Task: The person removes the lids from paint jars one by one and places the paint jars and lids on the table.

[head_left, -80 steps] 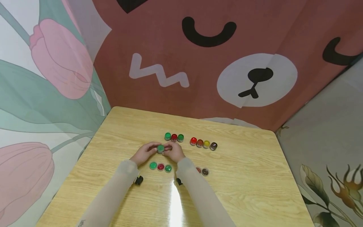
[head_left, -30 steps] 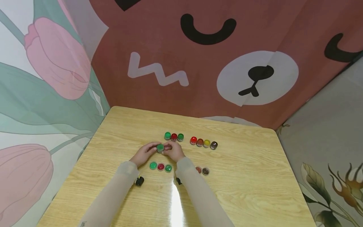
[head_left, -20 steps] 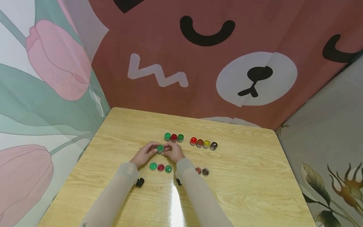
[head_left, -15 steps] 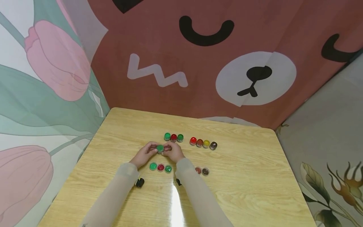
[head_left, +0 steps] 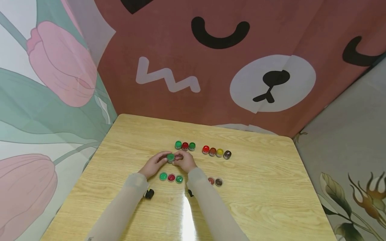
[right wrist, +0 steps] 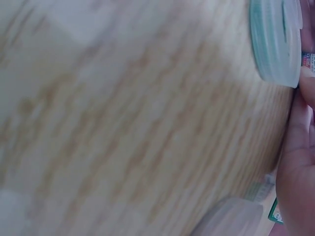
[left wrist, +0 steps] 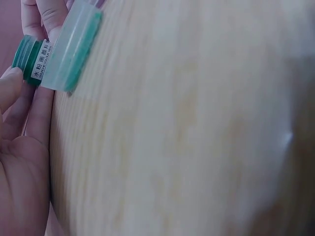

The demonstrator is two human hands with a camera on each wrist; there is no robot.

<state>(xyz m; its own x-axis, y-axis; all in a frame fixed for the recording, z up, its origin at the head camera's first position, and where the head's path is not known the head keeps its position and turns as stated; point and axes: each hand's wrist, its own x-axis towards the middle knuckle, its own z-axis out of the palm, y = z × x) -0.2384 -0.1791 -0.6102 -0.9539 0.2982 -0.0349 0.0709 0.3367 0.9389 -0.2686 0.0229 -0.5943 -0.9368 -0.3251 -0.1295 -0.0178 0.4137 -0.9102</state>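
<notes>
A small green gouache paint jar (head_left: pixel 170 158) sits between both hands in the head view, above or on the table middle. My left hand (head_left: pixel 155 164) grips its left side; in the left wrist view the thumb and fingers hold the labelled jar (left wrist: pixel 37 61). My right hand (head_left: pixel 185 161) pinches the jar from the right, and its thumb (right wrist: pixel 308 84) shows at the edge of the right wrist view. Nearer the body lie round translucent lids with paint colour inside: a light green lid (head_left: pixel 163 176), a red lid (head_left: pixel 171 177) and a dark green lid (head_left: pixel 179 179).
Behind the hands stand paint jars: a green one (head_left: pixel 178 144), a dark red one (head_left: pixel 185 146) and, further right, a bright red one (head_left: pixel 205 149) among several. A reddish lid (head_left: pixel 211 181) and a dark lid (head_left: pixel 218 182) lie beside the right sleeve, which may hide others.
Both hands stay around the green paint jar, almost still. The rows of jars and lids keep their places; only the head view shifts slightly.
</notes>
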